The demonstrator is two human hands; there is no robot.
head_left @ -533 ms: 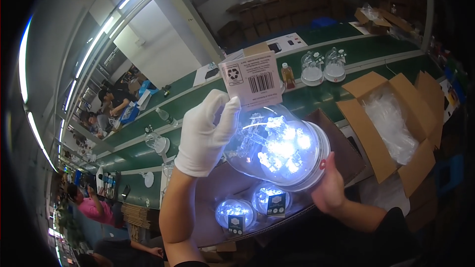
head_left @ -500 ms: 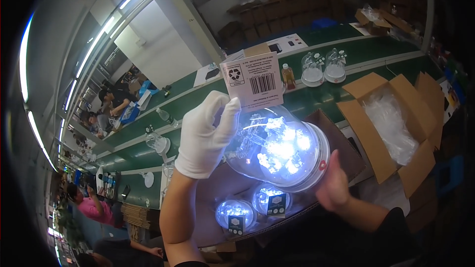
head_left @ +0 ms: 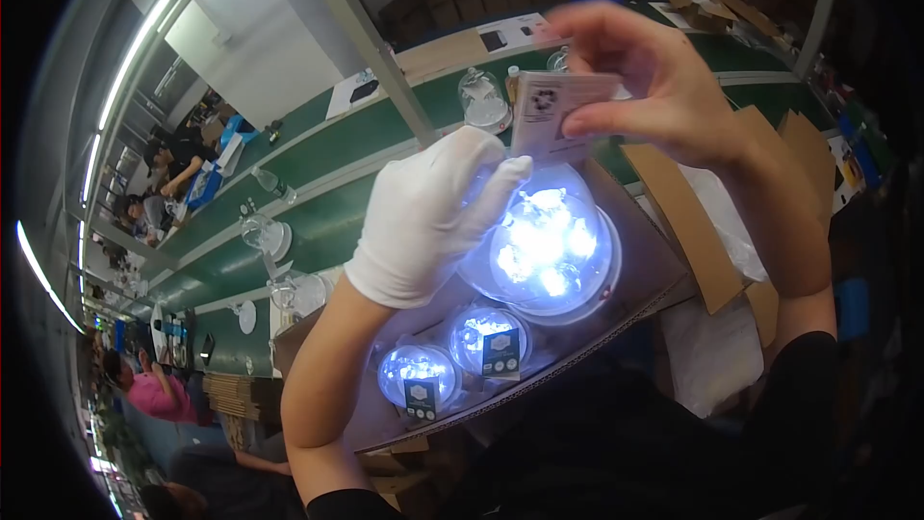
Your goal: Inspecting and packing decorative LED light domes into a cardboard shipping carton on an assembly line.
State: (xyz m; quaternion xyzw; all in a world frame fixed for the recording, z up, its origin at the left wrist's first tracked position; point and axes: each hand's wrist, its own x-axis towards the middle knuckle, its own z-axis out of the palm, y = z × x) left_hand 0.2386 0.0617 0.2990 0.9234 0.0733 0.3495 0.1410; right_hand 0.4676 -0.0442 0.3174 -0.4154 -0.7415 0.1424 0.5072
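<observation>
Left hand (head_left: 423, 217) in a white fabric glove, fingers curled closed over the top-left side of a clear glass dome lamp lit bright blue-white from inside (head_left: 541, 246). The dome is held up in the centre of view, above a grey-brown work tray (head_left: 664, 260), its round rim facing lower right

Right hand (head_left: 664, 87) is bare, raised above the dome; thumb and fingertips pinch a small white printed card tag (head_left: 556, 116) by its right edge. The tag's lower left corner sits just beside the gloved fingertips and the dome top; can't tell if it touches either

Below the held dome, two smaller lit glass domes with dark tags on their fronts stand side by side on the tray: one (head_left: 489, 339) right, one (head_left: 416, 376) left

Open brown cardboard box (head_left: 717, 221) with clear plastic bags inside is at the right, under the right forearm. Long green conveyor table (head_left: 337, 193) runs behind, carrying several unlit clear glass domes (head_left: 481, 96). Other people are seated along the far left edge
</observation>
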